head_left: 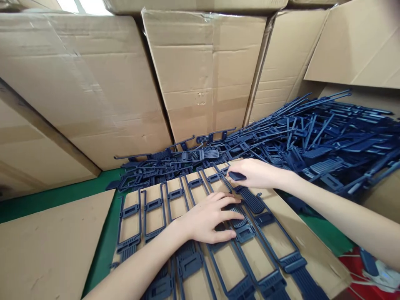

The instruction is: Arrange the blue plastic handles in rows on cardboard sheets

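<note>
Dark blue plastic frame pieces [229, 262], each with long thin rails and a ribbed, rounded end, lie in rows on a cardboard sheet [306, 233]. My left hand [212, 216] rests on the middle pieces, palm down with its fingers spread, partly covering a ribbed end [239, 218]. Farther back, my right hand [253, 173] is closed around a dark blue plastic piece [236, 176] at the sheet's far edge. Its fingertips are partly hidden behind the hand. Just in front of that hand lies another ribbed end [251, 201].
A large tangled heap of the same blue pieces [325, 146] spreads from the right along the back. Tall cardboard boxes [206, 75] stand behind it. Another cardboard sheet [53, 246] lies left on the green surface [104, 233]. A red item [356, 271] shows at lower right.
</note>
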Demonstrator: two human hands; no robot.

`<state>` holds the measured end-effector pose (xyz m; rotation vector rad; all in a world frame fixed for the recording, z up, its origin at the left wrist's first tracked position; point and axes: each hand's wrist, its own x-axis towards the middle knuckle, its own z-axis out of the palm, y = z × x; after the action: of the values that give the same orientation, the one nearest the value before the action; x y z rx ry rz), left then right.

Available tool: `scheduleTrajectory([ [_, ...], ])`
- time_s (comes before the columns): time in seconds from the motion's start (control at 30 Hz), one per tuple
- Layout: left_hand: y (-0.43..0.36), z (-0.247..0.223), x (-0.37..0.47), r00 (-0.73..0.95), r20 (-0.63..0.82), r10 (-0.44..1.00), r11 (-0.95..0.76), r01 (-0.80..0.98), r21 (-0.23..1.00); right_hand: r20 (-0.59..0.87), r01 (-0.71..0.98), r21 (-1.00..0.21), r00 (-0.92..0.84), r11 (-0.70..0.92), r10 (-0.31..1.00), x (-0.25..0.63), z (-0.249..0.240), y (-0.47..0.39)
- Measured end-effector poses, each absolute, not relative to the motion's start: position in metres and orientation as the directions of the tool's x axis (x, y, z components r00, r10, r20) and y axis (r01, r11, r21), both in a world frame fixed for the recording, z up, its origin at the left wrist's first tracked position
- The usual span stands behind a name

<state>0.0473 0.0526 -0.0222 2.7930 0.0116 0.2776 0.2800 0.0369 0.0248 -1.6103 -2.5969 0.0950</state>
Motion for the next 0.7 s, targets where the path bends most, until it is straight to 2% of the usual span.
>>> scheduleTrajectory([
  [0.23,0.052,-0.02,0.048,0.98,0.195,0.026,-0.966,-0.026,0.256,-0.015,0.903,-0.048,-0.429,0.428,0.903,0.286,0.002,0.02],
  [0.43,0.051,-0.019,0.048,0.954,0.269,0.134,-0.98,0.088,0.178,-0.023,0.895,-0.061,-0.444,0.442,0.896,0.284,0.009,0.013],
  [0.7,0.05,-0.02,0.048,0.961,0.18,0.21,-0.967,0.177,0.181,-0.04,0.896,-0.071,-0.442,0.439,0.896,0.288,0.006,0.014],
])
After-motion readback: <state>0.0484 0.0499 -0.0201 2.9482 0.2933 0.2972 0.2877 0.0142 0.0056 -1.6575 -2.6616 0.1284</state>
